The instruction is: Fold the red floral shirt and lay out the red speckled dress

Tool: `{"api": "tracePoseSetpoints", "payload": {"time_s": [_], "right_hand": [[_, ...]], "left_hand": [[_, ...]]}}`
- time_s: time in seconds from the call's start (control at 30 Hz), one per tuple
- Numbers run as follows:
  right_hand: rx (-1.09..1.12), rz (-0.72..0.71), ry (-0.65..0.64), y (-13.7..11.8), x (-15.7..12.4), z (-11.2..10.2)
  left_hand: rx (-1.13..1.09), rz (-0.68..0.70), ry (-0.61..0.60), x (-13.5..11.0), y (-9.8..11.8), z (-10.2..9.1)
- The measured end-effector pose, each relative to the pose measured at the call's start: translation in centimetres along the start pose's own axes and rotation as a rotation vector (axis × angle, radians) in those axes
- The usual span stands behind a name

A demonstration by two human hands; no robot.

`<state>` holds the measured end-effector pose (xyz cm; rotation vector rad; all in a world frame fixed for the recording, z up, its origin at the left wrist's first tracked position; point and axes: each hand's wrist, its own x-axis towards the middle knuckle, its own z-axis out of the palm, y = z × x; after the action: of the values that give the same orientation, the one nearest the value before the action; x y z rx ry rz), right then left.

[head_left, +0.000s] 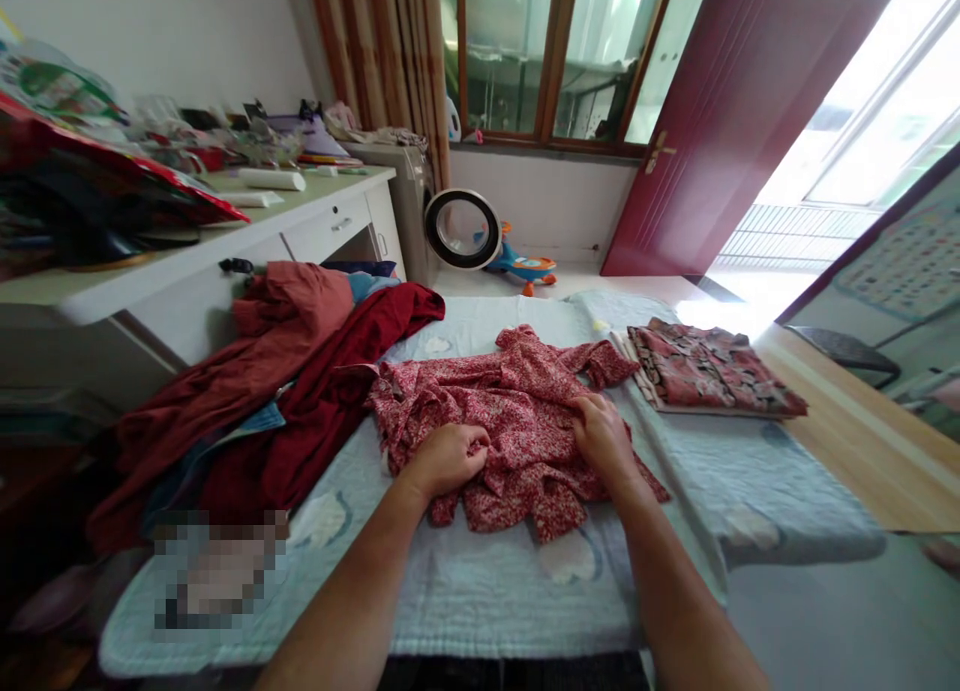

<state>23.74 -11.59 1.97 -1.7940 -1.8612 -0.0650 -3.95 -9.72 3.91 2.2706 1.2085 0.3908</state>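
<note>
A red garment with a small pale floral print [517, 401] lies crumpled on a light blue cloth [510, 601] that covers the table. My left hand [446, 459] is closed on the garment's near left part, its fingers curled into the fabric. On the right side, my right hand [601, 433] pinches the same garment, thumb and fingers pressed together on it. Folds hide some of the fingertips. Which part of the garment each hand grips I cannot tell.
Dark red and rust-coloured clothes [330, 391] are heaped at the left. A folded patterned stack [712, 366] lies at the right. Beyond are a white desk [315, 226] with clutter, a washing machine with its round door open [463, 229], and a red door [720, 101].
</note>
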Motion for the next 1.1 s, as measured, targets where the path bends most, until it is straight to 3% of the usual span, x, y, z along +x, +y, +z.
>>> {"api": "tracePoseSetpoints", "payload": {"time_s": [0.1,0.23,0.37,0.53,0.8,0.87,0.97,1.03,1.1], "right_hand": [[-0.037,0.043,0.027,0.5,-0.1,2.0],[0.093,0.093,0.102,1.4,-0.4,3.1],[0.321,0.186,0.298,1.4,-0.6,2.4],[0.584,0.455,0.614,1.9,-0.8,1.1],[0.686,0.715,0.951,4.6,-0.8,-0.7],[0.565,0.688,0.976,4.7,-0.8,-1.3],[0.312,0.477,0.887,3.3,-0.6,-1.9],[0.214,0.263,0.77,1.6,-0.3,-1.7],[0.257,0.056,0.546,-0.3,0.1,-0.9]], "left_hand": [[0.026,-0.013,-0.007,0.0,-0.2,0.2],[0.041,-0.028,-0.004,-0.1,-0.3,0.4],[0.045,-0.02,-0.017,-0.1,-0.1,0.1],[0.022,-0.023,-0.019,-0.1,-0.1,0.0],[0.047,-0.039,-0.02,0.1,-0.1,0.4],[0.057,-0.04,-0.02,0.1,-0.1,0.5],[0.07,-0.047,-0.019,0.1,-0.1,0.5],[0.075,-0.048,-0.02,0.0,0.0,0.5],[0.079,-0.046,-0.021,0.0,0.0,0.5]]}}
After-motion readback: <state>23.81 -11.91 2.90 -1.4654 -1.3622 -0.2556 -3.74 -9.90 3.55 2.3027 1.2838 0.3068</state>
